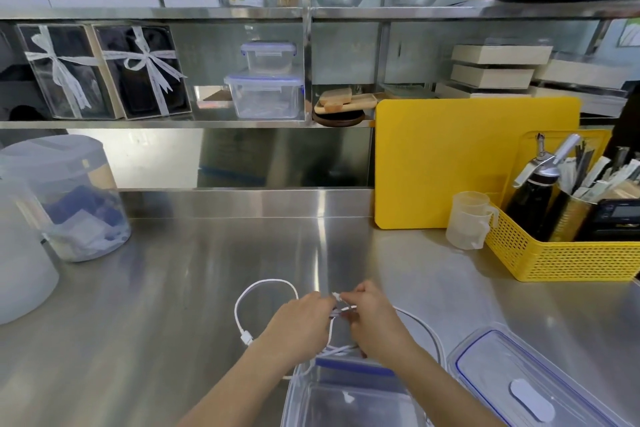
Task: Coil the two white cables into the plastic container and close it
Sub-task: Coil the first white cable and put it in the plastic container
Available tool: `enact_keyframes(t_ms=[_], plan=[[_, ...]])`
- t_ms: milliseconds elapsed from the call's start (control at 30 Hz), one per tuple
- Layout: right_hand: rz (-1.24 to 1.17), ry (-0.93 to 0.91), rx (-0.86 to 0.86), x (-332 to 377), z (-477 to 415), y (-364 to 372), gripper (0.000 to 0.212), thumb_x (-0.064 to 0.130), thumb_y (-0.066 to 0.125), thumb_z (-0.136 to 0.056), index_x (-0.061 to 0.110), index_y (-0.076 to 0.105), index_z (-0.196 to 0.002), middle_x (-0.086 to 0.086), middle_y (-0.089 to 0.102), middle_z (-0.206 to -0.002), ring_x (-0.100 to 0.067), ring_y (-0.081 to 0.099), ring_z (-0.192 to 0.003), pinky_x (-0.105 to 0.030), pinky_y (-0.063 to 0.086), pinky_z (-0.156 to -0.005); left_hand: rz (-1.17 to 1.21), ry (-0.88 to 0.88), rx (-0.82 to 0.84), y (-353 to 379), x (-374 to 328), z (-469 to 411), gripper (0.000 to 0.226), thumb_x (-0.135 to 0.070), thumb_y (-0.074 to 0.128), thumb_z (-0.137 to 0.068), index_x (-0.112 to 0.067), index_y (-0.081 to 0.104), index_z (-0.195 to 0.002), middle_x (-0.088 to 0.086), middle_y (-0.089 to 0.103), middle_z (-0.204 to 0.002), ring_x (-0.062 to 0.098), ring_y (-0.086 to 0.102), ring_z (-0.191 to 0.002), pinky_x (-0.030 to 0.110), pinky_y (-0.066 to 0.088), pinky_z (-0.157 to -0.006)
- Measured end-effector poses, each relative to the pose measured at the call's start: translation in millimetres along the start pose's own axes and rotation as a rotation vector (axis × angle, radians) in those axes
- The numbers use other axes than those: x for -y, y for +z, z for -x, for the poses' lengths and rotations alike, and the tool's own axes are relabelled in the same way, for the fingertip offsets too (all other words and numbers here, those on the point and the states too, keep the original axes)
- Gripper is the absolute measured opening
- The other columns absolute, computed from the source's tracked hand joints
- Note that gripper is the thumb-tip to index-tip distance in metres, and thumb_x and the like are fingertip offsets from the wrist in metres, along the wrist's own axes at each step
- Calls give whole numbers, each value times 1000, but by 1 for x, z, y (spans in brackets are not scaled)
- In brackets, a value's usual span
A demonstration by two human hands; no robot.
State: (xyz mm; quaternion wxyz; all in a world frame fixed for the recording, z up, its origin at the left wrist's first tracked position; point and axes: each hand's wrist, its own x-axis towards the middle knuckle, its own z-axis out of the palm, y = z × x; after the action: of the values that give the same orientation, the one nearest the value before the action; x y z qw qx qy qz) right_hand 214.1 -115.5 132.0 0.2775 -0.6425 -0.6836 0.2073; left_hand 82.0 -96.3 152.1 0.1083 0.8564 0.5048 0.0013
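Stainless-steel surface [173, 288] carried everything noted.

Left grip [301, 319] and right grip [372, 319] met just above frame centre-bottom. Both were clamped, fingers curled, pinching a bundle of the two thin white cables [266, 282] between them.

One loop of cable lay flat on the surface at 9 o'clock from the grips and ended in a flat white plug [246, 338] beside the left wrist. Another run arced out at 3 o'clock and curved down toward 5 o'clock. A few strands trailed at 6 o'clock to the far rim of the clear rectangular plastic container [294, 392]. Which strand belonged to which cable could not be told.

The container stood open at 6 o'clock, under the forearms. Its clear blue-edged lid [519, 374] lay flat just beside it at 4 o'clock.

Yellow plastic cutting board [450, 156] leaned upright at 1 o'clock. Yellow perforated basket [561, 260] sat at 2 o'clock, with translucent measuring cups [467, 222] touching its left side.
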Motion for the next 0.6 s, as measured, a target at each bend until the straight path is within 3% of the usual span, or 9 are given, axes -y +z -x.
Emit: enact_keyframes(t_ms=[67,167,233,300,400,467,533,600], plan=[[-34,28,39,0,-3,-4,26,8,57,-87,14,64,-112,-12,50,-100,-25,55,-83,-31,45,-75,165,-43,-104,10,3,1,20,-18,39,-95,-12,54,-107,10,60,-109,34,57,-101,40,43,-82],[-212,72,-63,-1,0,-7,37,4,64,-83,16,60,-118,-8,51,-101,-15,51,-71,-20,45,-63,562,-153,-246,15,1,2,22,-27,50,-93,-8,60,-88,-2,58,-70,20,57,-69,25,39,-60],[-276,9,-165,-4,7,-4,44,-1,64,-81,15,56,-121,-3,46,-102,-6,48,-67,-6,42,-60,823,-226,-224,14,1,3,18,-26,58,-89,-10,62,-81,-6,55,-58,11,52,-53,20,37,-54],[-278,-62,-241,-7,13,1,48,-5,66,-79,14,56,-121,0,42,-105,-2,51,-70,-2,42,-67,993,-247,-157,15,4,5,13,-22,63,-86,-12,64,-79,-1,60,-58,12,52,-51,24,41,-60],[-182,-131,-268,-16,16,6,34,-4,70,-75,7,66,-107,1,43,-103,5,51,-69,-1,39,-70,1022,-239,-137,16,9,8,7,-18,67,-82,-13,67,-76,1,61,-60,14,50,-56,26,40,-62],[-100,-127,-235,-19,20,6,21,1,70,-76,6,69,-96,2,50,-91,2,48,-62,-8,40,-65,996,-241,-175,17,9,10,11,-17,69,-80,-17,65,-70,-1,59,-58,13,51,-56,25,40,-61],[52,-132,-265,-21,23,6,8,14,66,-75,14,72,-82,1,60,-75,-9,49,-59,-18,36,-58,910,-218,-156,17,7,12,14,-18,70,-79,-19,61,-69,-3,58,-58,12,51,-55,26,40,-61],[277,-153,-314,-21,29,6,12,26,57,-69,25,69,-66,6,65,-61,-10,53,-54,-22,24,-57,776,-194,-82,20,4,14,14,-19,69,-79,-21,57,-72,-5,57,-63,13,52,-60,27,41,-62]])
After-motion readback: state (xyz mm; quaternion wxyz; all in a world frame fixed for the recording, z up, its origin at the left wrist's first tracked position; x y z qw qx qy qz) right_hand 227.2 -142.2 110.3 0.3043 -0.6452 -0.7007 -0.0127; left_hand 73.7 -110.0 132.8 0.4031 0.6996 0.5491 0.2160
